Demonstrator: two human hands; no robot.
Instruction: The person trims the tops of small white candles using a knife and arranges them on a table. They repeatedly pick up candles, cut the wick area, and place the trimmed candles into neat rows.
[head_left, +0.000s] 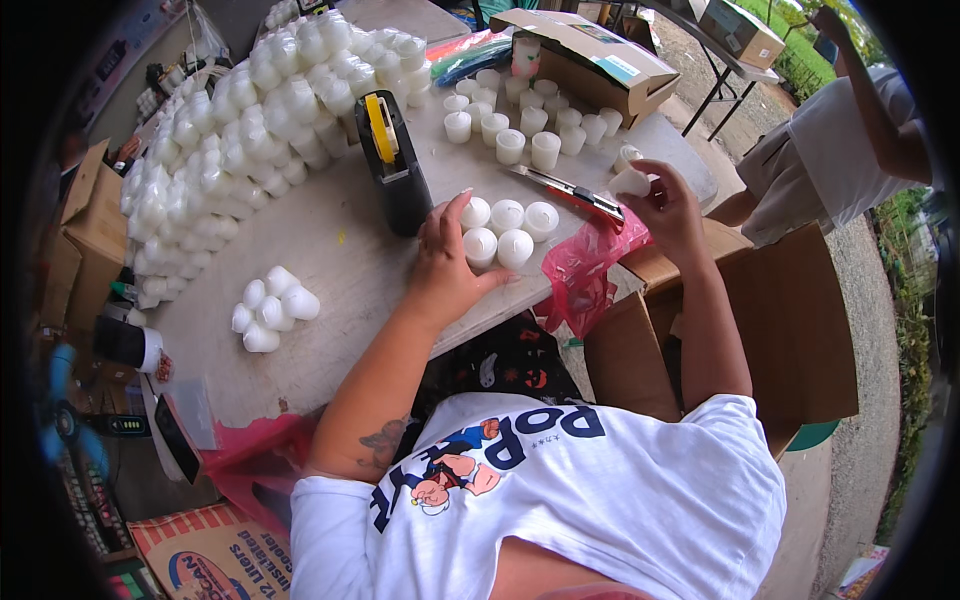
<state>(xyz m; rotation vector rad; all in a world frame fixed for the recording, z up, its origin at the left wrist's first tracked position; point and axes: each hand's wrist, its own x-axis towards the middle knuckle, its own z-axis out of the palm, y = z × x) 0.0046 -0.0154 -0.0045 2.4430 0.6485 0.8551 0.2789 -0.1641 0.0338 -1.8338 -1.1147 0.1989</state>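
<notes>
Several white votive candles (508, 215) stand in a tight group at the middle of the table. My left hand (448, 259) curves around their left and near side, thumb and fingers spread. My right hand (664, 199) holds one white candle (629, 182) by its fingertips near the table's right edge, with another candle (628, 156) just beyond it. Between the group and my right hand lies a red and black utility knife (574, 195), its blade towards the loose candles (533, 120) farther back. A black tape dispenser (394, 165) with a yellow core stands beyond my left hand.
Plastic-wrapped candles (255, 127) are piled along the far left. A small bundle of candles (274, 309) lies at left. Pink plastic (585, 262) hangs over the near edge, beside an open cardboard box (757, 330). Another carton (600, 64) sits at the back. A person (832, 142) stands at right.
</notes>
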